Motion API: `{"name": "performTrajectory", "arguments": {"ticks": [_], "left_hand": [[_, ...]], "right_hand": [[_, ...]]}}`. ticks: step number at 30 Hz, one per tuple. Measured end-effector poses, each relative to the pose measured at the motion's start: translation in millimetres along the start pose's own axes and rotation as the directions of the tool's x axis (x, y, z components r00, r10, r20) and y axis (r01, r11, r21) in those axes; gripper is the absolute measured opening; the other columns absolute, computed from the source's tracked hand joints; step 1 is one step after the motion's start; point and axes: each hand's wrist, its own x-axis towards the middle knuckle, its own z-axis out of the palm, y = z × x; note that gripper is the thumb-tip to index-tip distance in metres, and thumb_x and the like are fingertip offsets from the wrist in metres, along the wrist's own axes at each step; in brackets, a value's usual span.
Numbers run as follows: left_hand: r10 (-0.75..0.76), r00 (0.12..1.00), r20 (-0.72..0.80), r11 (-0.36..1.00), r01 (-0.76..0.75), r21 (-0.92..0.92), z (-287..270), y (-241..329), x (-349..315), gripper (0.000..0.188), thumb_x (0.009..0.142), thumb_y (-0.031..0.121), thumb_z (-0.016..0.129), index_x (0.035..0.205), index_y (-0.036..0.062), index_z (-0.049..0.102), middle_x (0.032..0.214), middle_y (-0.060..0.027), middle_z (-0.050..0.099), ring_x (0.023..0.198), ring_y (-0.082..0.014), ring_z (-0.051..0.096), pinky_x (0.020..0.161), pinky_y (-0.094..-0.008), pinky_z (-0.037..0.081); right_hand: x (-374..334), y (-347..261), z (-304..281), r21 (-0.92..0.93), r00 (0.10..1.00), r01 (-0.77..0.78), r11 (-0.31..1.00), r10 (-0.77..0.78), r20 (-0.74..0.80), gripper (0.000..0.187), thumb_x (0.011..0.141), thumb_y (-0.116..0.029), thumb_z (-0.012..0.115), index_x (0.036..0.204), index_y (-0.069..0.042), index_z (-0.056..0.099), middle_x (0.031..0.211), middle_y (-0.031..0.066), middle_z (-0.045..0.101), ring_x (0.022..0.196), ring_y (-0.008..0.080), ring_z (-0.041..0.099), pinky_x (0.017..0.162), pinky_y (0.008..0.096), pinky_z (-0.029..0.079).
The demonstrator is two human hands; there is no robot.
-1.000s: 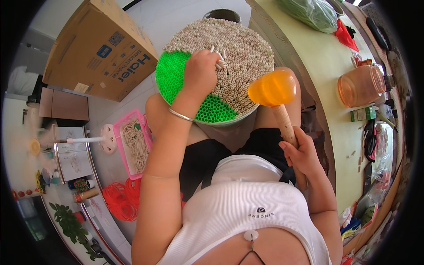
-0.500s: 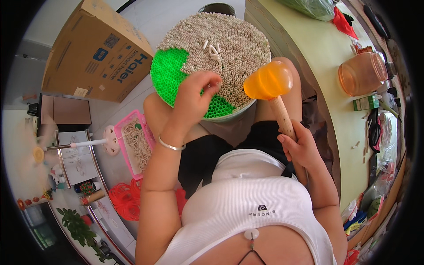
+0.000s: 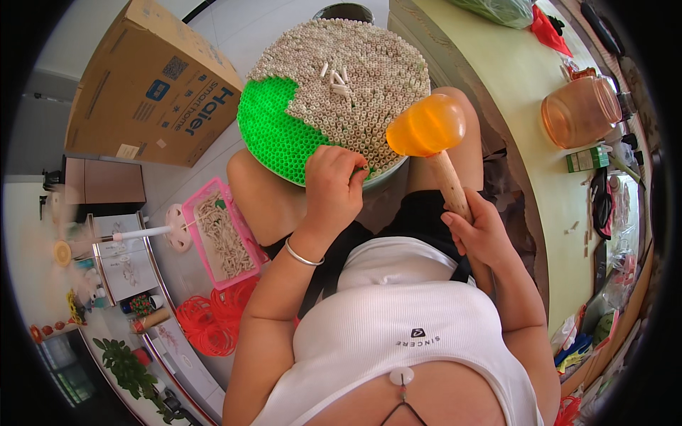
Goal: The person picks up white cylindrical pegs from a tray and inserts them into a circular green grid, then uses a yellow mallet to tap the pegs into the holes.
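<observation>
Round tray (image 3: 387, 175), one: placed at the knees, fitted with a bright green honeycomb grid (image 3: 273, 131). Bare cells at the left and along the near left edge; remainder packed with pale tubes (image 3: 355, 57), upright, open ends facing up.

Loose tubes (image 3: 339, 86), several: lying in a small scatter on top of the packed ones, near the middle of the tray.

Left hand (image 3: 334, 183), with silver bangle (image 3: 302, 254) at the wrist: at the near edge of the tray, thumb and forefinger pinched on a single short tube (image 3: 366, 169), mostly hidden by the fingertips.

Right hand (image 3: 474, 224): wrapped round the wooden handle (image 3: 449, 181) of a mallet, one, with translucent amber head (image 3: 428, 126). Head uppermost, at the right side of the tray, overlapping tray edge and right thigh in view; contact with either impossible to tell.

Pink basket (image 3: 239, 277), one: just beside the left leg, filled with more pale tubes, lying in all directions.

Red coils (image 3: 213, 319): on the floor, near the basket.

Cardboard box (image 3: 149, 92), large, brown: left of the tray.

Dark round container (image 3: 344, 12): just beyond the tray, partly hidden.

Bench (image 3: 497, 78), pale green, at right: bearing an orange-tinted transparent jar (image 3: 579, 113), a small green box (image 3: 586, 160), a green plastic bag (image 3: 501, 11) and a red cloth (image 3: 549, 32) just beside the bag.
</observation>
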Motion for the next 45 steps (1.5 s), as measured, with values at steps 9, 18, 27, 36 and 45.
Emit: {"name": "performTrajectory", "arguments": {"ticks": [9,18,27,36,45], "left_hand": [[0.013,0.999,0.041,0.994,-0.017,0.106,-3.9,11.6,3.7,0.019,0.069,0.002,0.076,0.085,0.0053,0.066,0.083,-0.0105,0.065,0.083,-0.0323,0.061,0.074,-0.0428,0.046],[-0.116,0.991,-0.072,0.993,0.118,0.026,-22.9,-14.0,-7.0,0.017,0.07,0.004,0.078,0.084,0.0047,0.068,0.081,-0.0091,0.066,0.08,-0.0306,0.062,0.072,-0.0412,0.048],[-0.148,0.989,-0.013,0.989,0.148,-0.02,-21.8,-4.5,-12.1,0.016,0.074,0.003,0.077,0.088,0.0049,0.071,0.087,-0.0096,0.068,0.086,-0.0287,0.063,0.078,-0.038,0.05],[0.025,0.98,-0.198,0.983,0.011,0.183,-15.5,-29.4,45.1,0.018,0.074,0.005,0.074,0.091,0.0059,0.07,0.089,-0.0097,0.066,0.086,-0.0315,0.061,0.076,-0.0421,0.049],[0.232,0.973,-0.004,0.948,-0.225,0.226,-5.4,-70.1,105.3,0.011,0.076,0.005,0.072,0.087,0.0078,0.073,0.086,-0.007,0.064,0.085,-0.028,0.062,0.076,-0.0411,0.05]], "right_hand": [[-15.0,-10.9,-3.8,-0.083,0.997,-0.012,0.996,0.019,0.074,0.022,0.096,-0.014,0.067,0.103,-0.002,0.05,0.069,0.0003,0.053,0.051,0.0065,0.049,0.047,0.0244,0.042],[-6.1,-3.6,10.8,-0.546,0.969,0.246,0.801,-0.207,0.133,0.027,0.094,-0.02,0.07,0.102,-0.002,0.051,0.07,0.0143,0.058,0.058,0.0242,0.053,0.057,0.0357,0.046],[-12.9,-6.9,-3.0,-0.183,0.989,0.149,0.972,-0.147,0.022,0.029,0.093,-0.018,0.072,0.107,0.0,0.053,0.065,0.0031,0.054,0.052,0.0084,0.048,0.051,0.025,0.042],[-7.1,-5.6,-7.7,-0.123,0.999,0.022,0.992,-0.026,-0.032,0.022,0.095,-0.013,0.068,0.104,0.0,0.053,0.066,0.0011,0.055,0.048,0.0064,0.05,0.045,0.0227,0.042],[-0.3,2.4,-3.5,-0.053,0.999,0.002,0.999,-0.004,-0.036,0.02,0.096,-0.013,0.067,0.1,-0.001,0.051,0.064,0.0007,0.054,0.046,0.0057,0.049,0.043,0.0225,0.041]]}}
